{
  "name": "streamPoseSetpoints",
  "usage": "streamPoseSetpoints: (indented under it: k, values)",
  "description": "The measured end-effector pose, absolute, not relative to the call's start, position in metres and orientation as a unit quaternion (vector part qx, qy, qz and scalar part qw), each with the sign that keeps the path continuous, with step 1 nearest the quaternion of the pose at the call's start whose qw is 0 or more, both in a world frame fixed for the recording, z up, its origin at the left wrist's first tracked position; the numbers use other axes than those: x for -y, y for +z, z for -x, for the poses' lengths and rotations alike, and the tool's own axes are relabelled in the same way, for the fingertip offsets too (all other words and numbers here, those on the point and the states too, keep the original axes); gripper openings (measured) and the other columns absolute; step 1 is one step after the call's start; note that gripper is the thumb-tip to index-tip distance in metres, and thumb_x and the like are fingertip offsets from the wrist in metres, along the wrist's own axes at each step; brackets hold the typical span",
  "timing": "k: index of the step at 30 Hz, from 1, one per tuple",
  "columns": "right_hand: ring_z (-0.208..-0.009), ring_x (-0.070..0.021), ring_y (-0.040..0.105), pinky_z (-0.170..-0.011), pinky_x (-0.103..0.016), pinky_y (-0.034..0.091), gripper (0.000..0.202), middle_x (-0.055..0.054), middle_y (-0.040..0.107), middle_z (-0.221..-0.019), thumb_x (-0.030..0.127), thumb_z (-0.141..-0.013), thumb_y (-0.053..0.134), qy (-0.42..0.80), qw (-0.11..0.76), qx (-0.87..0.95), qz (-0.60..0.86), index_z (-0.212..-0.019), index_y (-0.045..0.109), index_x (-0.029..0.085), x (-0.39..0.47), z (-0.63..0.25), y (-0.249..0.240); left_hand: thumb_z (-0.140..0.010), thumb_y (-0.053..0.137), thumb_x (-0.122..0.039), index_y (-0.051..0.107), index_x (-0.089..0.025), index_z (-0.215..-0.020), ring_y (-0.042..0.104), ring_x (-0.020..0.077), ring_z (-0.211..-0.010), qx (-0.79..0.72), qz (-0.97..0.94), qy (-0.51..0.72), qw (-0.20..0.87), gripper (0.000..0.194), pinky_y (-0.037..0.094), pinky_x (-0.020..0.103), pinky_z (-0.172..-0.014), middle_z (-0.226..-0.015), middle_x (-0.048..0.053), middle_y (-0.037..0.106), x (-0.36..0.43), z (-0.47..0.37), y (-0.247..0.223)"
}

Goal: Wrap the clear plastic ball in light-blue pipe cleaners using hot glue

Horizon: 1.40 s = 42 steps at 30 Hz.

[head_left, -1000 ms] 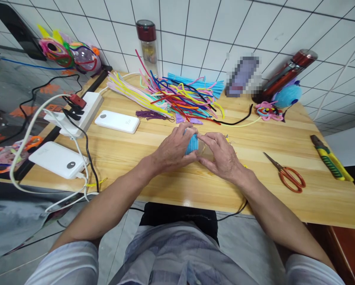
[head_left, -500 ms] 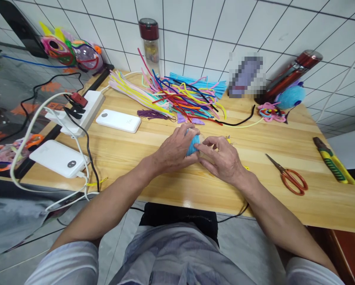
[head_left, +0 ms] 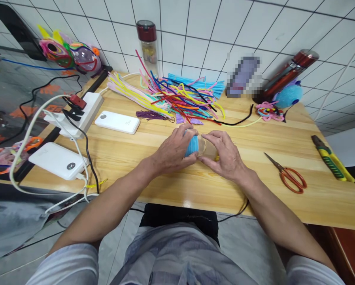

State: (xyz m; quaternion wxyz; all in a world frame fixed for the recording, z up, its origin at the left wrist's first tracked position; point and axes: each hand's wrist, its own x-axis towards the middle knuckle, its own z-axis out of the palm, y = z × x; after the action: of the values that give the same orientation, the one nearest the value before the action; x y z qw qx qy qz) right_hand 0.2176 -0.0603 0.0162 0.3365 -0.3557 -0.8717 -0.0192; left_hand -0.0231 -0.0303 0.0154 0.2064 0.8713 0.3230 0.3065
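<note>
A clear cylindrical object (head_left: pixel 206 149), partly wrapped in light blue strands (head_left: pixel 192 147), lies sideways between my hands over the wooden table. My left hand (head_left: pixel 177 148) is wrapped round its blue end. My right hand (head_left: pixel 225 153) is curved at the clear part, thumb and fingers apart; whether it grips the object is hard to tell. Behind the hands lies a pile of coloured pipe cleaners (head_left: pixel 183 97), with a purple tassel (head_left: pixel 150 115) at its front left.
Orange-handled scissors (head_left: pixel 291 178) and green-yellow pliers (head_left: pixel 328 158) lie at the right. White power banks (head_left: pixel 117 121) and a power strip (head_left: pixel 87 113) with cables occupy the left. A clear jar (head_left: pixel 148 47) and a red flask (head_left: pixel 287 75) stand at the back.
My right fingers have spread and moved off the blue strands, showing more of the clear part. My left hand keeps its hold. The view has shifted slightly.
</note>
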Motion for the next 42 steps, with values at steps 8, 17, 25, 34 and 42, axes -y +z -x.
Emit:
streamPoseSetpoints:
  k: [8, 17, 25, 34, 42]
  values:
    - [-0.112, -0.0363, 0.066, -0.092, -0.055, 0.059, 0.053, -0.019, 0.070, -0.122, 0.056, -0.101, 0.070, -0.053, 0.316, 0.850, 0.418, -0.139, 0.063, 0.019, 0.057, -0.222, 0.016, -0.092, 0.065, -0.034, 0.047, -0.019, -0.140, 0.048, 0.0394, -0.148, -0.317, -0.873, 0.309, 0.204, 0.054, 0.044, 0.062, -0.124, -0.151, 0.024, 0.051, 0.030, 0.024, 0.015]
    - [-0.079, -0.0199, 0.066, -0.075, -0.036, 0.052, 0.020, -0.003, 0.070, -0.086, 0.034, -0.110, 0.058, 0.125, 0.456, 0.767, 0.434, -0.093, 0.063, 0.026, 0.068, -0.217, 0.023, -0.091, 0.064, -0.033, 0.048, -0.021, -0.140, 0.049, 0.0373, -0.147, -0.321, -0.868, 0.306, 0.224, 0.053, 0.042, 0.060, -0.127, -0.150, 0.021, 0.053, 0.028, 0.026, 0.017]
    - [-0.063, -0.0162, 0.052, -0.066, -0.032, 0.044, 0.046, 0.002, 0.058, -0.066, 0.061, -0.101, 0.069, 0.350, 0.567, 0.578, 0.471, -0.073, 0.059, 0.025, 0.062, -0.217, 0.021, -0.092, 0.062, -0.033, 0.048, -0.018, -0.139, 0.051, 0.0387, -0.145, -0.324, -0.867, 0.310, 0.219, 0.051, 0.042, 0.062, -0.126, -0.148, 0.022, 0.053, 0.029, 0.027, 0.017]
    - [-0.066, -0.0152, 0.056, -0.068, -0.032, 0.044, 0.017, 0.002, 0.065, -0.075, 0.038, -0.084, 0.080, 0.474, 0.594, 0.497, 0.418, -0.084, 0.071, 0.024, 0.057, -0.213, 0.026, -0.094, 0.060, -0.033, 0.048, -0.018, -0.139, 0.051, 0.0381, -0.143, -0.326, -0.867, 0.308, 0.215, 0.049, 0.045, 0.062, -0.123, -0.148, 0.022, 0.053, 0.029, 0.027, 0.016]
    - [-0.068, -0.0157, 0.058, -0.071, -0.033, 0.044, 0.004, 0.003, 0.067, -0.076, 0.025, -0.079, 0.073, 0.436, 0.611, 0.522, 0.406, -0.079, 0.070, 0.025, 0.058, -0.216, 0.026, -0.093, 0.062, -0.031, 0.047, -0.019, -0.140, 0.051, 0.0371, -0.144, -0.324, -0.869, 0.310, 0.212, 0.051, 0.045, 0.062, -0.123, -0.148, 0.021, 0.052, 0.028, 0.027, 0.016]
